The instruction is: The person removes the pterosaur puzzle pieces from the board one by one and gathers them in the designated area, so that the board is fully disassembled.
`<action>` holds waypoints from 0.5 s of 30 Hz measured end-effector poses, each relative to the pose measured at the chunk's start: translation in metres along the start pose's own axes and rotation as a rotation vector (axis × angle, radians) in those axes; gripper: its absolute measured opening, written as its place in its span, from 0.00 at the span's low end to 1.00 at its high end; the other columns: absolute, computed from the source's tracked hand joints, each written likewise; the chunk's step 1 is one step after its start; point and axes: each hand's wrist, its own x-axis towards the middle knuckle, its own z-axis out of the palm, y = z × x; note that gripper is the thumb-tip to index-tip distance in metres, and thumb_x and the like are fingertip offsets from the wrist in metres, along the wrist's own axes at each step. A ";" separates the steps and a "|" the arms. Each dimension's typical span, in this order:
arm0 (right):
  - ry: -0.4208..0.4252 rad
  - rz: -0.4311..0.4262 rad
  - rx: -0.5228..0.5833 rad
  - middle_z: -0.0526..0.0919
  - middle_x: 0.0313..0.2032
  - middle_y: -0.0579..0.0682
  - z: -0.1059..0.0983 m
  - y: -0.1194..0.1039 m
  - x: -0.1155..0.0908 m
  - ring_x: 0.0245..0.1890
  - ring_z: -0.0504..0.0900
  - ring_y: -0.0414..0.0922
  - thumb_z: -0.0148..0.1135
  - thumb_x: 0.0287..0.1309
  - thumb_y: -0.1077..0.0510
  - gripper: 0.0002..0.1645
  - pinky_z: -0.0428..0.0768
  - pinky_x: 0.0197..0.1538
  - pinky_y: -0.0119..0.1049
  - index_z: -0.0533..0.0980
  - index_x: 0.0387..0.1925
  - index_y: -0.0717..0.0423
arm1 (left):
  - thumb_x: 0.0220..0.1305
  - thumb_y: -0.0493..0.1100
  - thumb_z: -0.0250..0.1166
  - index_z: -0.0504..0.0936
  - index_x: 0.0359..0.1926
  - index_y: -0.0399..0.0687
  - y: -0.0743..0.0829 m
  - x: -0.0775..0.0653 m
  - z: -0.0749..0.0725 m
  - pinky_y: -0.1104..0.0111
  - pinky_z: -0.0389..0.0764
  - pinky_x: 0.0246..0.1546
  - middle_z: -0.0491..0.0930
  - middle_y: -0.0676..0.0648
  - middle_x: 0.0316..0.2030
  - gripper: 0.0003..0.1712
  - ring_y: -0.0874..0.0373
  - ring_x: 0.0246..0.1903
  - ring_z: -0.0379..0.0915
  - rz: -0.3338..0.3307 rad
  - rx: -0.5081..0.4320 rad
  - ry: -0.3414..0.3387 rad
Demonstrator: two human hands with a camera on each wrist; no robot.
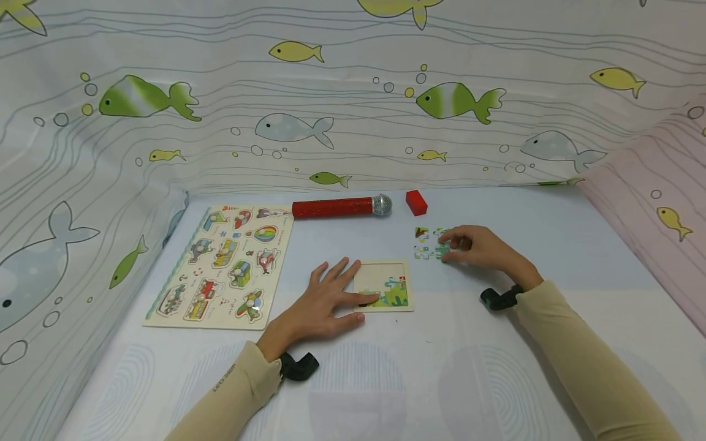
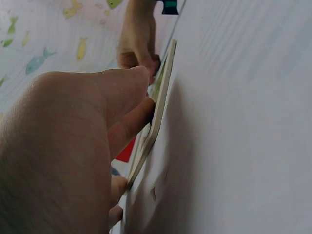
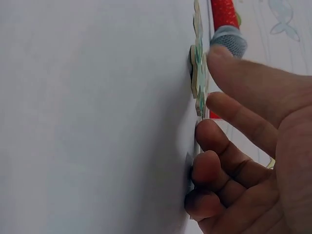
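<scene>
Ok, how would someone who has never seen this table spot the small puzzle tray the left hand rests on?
Start at the big vehicle peg board on the table's left, then look just right of it. The small puzzle tray lies under the left hand fingertips. Unlike the loose pieces by the right hand, it is one square frame, mostly bare wood, pictured only at its lower right.

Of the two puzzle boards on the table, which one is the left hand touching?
The small square puzzle board, partly filled in one corner. The left hand rests flat on its edge. The large vehicle puzzle board lies apart, untouched.

Your left hand point(image 1: 325, 300) lies flat, fingers spread toward 1 o'clock, while your right hand point(image 1: 478, 248) curls, fingertips pointing at 9.
</scene>
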 end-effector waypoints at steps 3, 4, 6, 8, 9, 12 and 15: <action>0.001 -0.033 -0.023 0.80 0.37 0.52 0.001 -0.001 0.000 0.33 0.72 0.44 0.79 0.52 0.52 0.27 0.72 0.37 0.32 0.83 0.53 0.55 | 0.70 0.64 0.56 0.76 0.67 0.76 0.000 0.000 0.000 0.37 0.39 0.75 0.51 0.42 0.81 0.26 0.41 0.81 0.39 0.001 0.003 0.000; 0.000 -0.039 -0.031 0.80 0.37 0.52 0.001 -0.001 0.000 0.33 0.72 0.44 0.80 0.51 0.52 0.27 0.72 0.37 0.32 0.83 0.53 0.55 | 0.70 0.64 0.56 0.76 0.67 0.76 0.000 0.000 0.000 0.37 0.39 0.75 0.51 0.42 0.81 0.26 0.41 0.81 0.39 0.001 0.005 0.001; 0.000 -0.048 -0.043 0.80 0.37 0.52 0.002 -0.001 0.000 0.33 0.72 0.44 0.80 0.51 0.52 0.27 0.72 0.37 0.32 0.83 0.53 0.55 | 0.70 0.64 0.56 0.76 0.67 0.76 0.000 0.000 0.000 0.37 0.39 0.75 0.51 0.42 0.81 0.26 0.41 0.81 0.39 0.002 0.008 0.001; 0.002 -0.046 -0.053 0.80 0.38 0.52 0.002 -0.001 0.000 0.33 0.72 0.44 0.79 0.52 0.53 0.27 0.72 0.38 0.32 0.83 0.53 0.55 | 0.70 0.64 0.56 0.76 0.67 0.76 0.000 0.000 -0.001 0.37 0.39 0.75 0.51 0.42 0.81 0.26 0.41 0.81 0.39 0.003 0.010 0.000; 0.001 -0.045 -0.057 0.80 0.38 0.51 0.002 -0.001 0.000 0.34 0.73 0.44 0.79 0.52 0.52 0.27 0.72 0.38 0.32 0.83 0.53 0.55 | 0.70 0.64 0.56 0.76 0.67 0.76 0.000 0.000 -0.001 0.37 0.39 0.75 0.51 0.42 0.81 0.26 0.41 0.81 0.39 0.003 0.011 -0.001; 0.000 -0.044 -0.061 0.80 0.38 0.51 0.001 -0.001 0.000 0.34 0.73 0.44 0.79 0.52 0.52 0.27 0.73 0.39 0.33 0.83 0.54 0.54 | 0.70 0.64 0.55 0.76 0.67 0.77 0.000 0.000 -0.001 0.37 0.39 0.75 0.50 0.42 0.81 0.26 0.42 0.82 0.38 0.000 0.012 -0.006; -0.002 -0.040 -0.051 0.80 0.38 0.51 0.001 -0.002 0.000 0.35 0.73 0.45 0.79 0.52 0.52 0.28 0.73 0.39 0.33 0.83 0.55 0.53 | 0.70 0.64 0.56 0.76 0.67 0.77 0.000 0.000 -0.001 0.37 0.39 0.75 0.51 0.42 0.81 0.26 0.41 0.81 0.39 0.004 0.014 -0.002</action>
